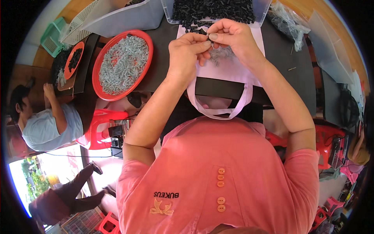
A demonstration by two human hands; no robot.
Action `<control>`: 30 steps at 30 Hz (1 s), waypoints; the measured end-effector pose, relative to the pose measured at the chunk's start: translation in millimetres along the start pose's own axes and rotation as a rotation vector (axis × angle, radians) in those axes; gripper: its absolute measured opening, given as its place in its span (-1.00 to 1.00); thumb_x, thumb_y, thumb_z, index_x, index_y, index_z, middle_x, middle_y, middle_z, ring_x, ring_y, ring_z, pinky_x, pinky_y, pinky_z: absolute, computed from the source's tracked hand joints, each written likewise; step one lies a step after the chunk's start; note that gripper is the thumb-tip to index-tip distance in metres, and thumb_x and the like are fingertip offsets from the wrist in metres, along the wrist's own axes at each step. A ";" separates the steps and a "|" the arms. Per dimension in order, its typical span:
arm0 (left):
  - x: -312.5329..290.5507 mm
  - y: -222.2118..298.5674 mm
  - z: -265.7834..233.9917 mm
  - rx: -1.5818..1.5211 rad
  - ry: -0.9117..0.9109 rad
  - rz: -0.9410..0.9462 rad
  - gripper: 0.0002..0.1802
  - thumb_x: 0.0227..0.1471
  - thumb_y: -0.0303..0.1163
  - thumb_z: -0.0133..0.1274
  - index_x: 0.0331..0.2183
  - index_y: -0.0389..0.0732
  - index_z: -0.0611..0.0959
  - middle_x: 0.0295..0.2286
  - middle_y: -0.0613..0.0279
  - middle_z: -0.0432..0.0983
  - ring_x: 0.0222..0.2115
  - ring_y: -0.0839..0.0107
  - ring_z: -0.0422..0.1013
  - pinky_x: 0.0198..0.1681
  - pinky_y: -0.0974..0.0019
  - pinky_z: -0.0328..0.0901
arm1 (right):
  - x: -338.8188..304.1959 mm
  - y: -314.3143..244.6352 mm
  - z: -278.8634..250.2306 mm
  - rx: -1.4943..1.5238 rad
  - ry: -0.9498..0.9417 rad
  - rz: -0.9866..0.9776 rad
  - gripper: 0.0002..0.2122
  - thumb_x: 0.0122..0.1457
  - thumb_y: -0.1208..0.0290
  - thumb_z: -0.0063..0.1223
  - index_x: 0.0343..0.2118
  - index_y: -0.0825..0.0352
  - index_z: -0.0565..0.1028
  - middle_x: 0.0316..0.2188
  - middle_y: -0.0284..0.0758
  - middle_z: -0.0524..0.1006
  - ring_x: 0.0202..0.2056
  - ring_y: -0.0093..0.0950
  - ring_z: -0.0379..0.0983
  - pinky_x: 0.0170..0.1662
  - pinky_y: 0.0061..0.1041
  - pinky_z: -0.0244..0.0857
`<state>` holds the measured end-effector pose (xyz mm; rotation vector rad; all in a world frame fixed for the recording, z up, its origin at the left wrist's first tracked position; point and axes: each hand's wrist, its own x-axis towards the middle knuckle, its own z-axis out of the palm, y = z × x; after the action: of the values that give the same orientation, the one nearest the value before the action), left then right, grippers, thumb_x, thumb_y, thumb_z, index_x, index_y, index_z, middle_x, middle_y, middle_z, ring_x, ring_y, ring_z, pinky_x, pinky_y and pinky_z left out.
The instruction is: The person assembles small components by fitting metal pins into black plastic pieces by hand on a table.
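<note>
Small parts (130,64) in basin (112,97) left of bag (233,74), bin (265,11) behind

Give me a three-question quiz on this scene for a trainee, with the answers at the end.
1. What colour is the round tray heaped with grey pieces?
2. True or false: the left hand and right hand meet over the pale bag.
3. The small pieces filling the clear bin are: (a) white, (b) yellow, (c) black?

Key: 1. Red. 2. True. 3. c.
</note>
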<state>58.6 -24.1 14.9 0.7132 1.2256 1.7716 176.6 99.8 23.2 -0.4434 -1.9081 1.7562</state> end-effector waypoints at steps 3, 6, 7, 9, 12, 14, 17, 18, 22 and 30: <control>1.6 0.2 0.7 0.068 0.007 0.014 -0.86 -0.02 -0.60 0.09 -0.34 -0.46 0.57 -0.51 0.12 0.53 -0.61 0.50 0.39 -0.61 0.51 0.20 | -0.8 0.8 -1.9 0.015 -0.022 -0.028 -0.86 0.12 0.49 0.09 -0.26 0.37 0.54 -0.43 -0.42 0.52 -0.42 -0.67 0.40 -0.30 -0.66 0.30; 6.5 1.5 4.1 0.132 -0.004 0.036 -0.85 -0.02 -0.59 0.10 -0.34 -0.46 0.58 -0.51 0.14 0.52 -0.61 0.51 0.40 -0.61 0.52 0.20 | 0.5 -0.2 -8.3 -0.125 -0.018 -0.017 -0.86 0.12 0.49 0.08 -0.27 0.37 0.55 -0.42 -0.43 0.53 -0.41 -0.68 0.39 -0.29 -0.66 0.31; 7.8 3.0 6.8 0.154 -0.015 0.043 -0.85 -0.03 -0.59 0.10 -0.35 -0.45 0.59 -0.52 0.15 0.52 -0.60 0.51 0.40 -0.62 0.52 0.20 | 1.3 0.4 -9.8 -0.167 0.013 -0.114 -0.87 0.09 0.50 0.09 -0.31 0.40 0.55 -0.48 -0.41 0.53 -0.46 -0.66 0.39 -0.35 -0.65 0.29; 11.3 6.2 10.6 0.177 -0.029 0.048 -0.86 -0.03 -0.59 0.11 -0.35 -0.45 0.59 -0.53 0.16 0.52 -0.60 0.51 0.40 -0.63 0.52 0.20 | 1.0 -1.6 -12.2 -0.209 0.047 -0.210 -0.87 0.05 0.50 0.11 -0.35 0.43 0.56 -0.53 -0.39 0.54 -0.51 -0.64 0.38 -0.41 -0.64 0.28; 20.2 11.0 14.1 0.254 -0.086 0.053 -0.85 -0.04 -0.58 0.12 -0.35 -0.44 0.60 -0.54 0.19 0.51 -0.61 0.52 0.40 -0.65 0.51 0.20 | -2.2 -6.5 -14.9 -0.288 0.094 -0.251 -0.87 0.03 0.51 0.11 -0.36 0.43 0.55 -0.55 -0.36 0.54 -0.52 -0.63 0.37 -0.41 -0.60 0.27; 24.9 13.4 16.7 0.324 -0.112 0.033 -0.87 -0.05 -0.58 0.12 -0.36 -0.42 0.60 -0.56 0.21 0.50 -0.61 0.53 0.39 -0.67 0.51 0.19 | -3.0 -6.2 -17.8 -0.367 0.140 -0.324 -0.89 0.04 0.53 0.08 -0.37 0.43 0.53 -0.54 -0.32 0.54 -0.51 -0.59 0.40 -0.41 -0.58 0.27; 30.0 12.3 20.4 0.303 -0.121 0.037 -0.88 -0.04 -0.59 0.11 -0.38 -0.41 0.60 -0.56 0.20 0.50 -0.63 0.54 0.37 -0.68 0.51 0.17 | -3.4 -10.4 -19.4 -0.524 0.169 -0.475 -0.92 0.04 0.56 0.07 -0.39 0.43 0.51 -0.52 -0.28 0.52 -0.49 -0.50 0.44 -0.39 -0.55 0.29; 31.3 11.6 22.1 0.304 -0.124 0.034 -0.88 -0.04 -0.59 0.11 -0.38 -0.41 0.60 -0.56 0.20 0.50 -0.63 0.54 0.37 -0.68 0.51 0.17 | -3.8 -10.0 -19.5 -0.523 0.172 -0.473 -0.92 0.04 0.56 0.07 -0.39 0.43 0.51 -0.52 -0.28 0.52 -0.49 -0.50 0.44 -0.39 -0.55 0.29; 34.7 7.2 22.8 0.247 -0.097 0.001 -0.90 -0.04 -0.60 0.10 -0.39 -0.43 0.59 -0.56 0.18 0.50 -0.64 0.54 0.35 -0.68 0.51 0.14 | -3.1 -0.2 -20.2 -0.514 0.195 -0.477 -0.93 0.03 0.59 0.06 -0.40 0.42 0.50 -0.52 -0.28 0.49 -0.46 -0.43 0.46 -0.37 -0.52 0.30; 39.5 -2.8 11.0 0.103 -0.058 -0.008 -0.88 -0.08 -0.59 0.13 -0.41 -0.44 0.59 -0.57 0.14 0.52 -0.68 0.50 0.35 -0.64 0.45 0.22 | -6.5 18.8 -7.0 -0.513 0.177 -0.502 -0.76 -0.05 0.54 0.16 -0.27 0.37 0.45 -0.43 -0.31 0.49 -0.41 -0.40 0.49 -0.35 -0.49 0.34</control>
<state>49.5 16.0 15.8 0.8131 1.2857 1.6792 184.1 104.2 3.9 -0.2489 -2.0975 0.8808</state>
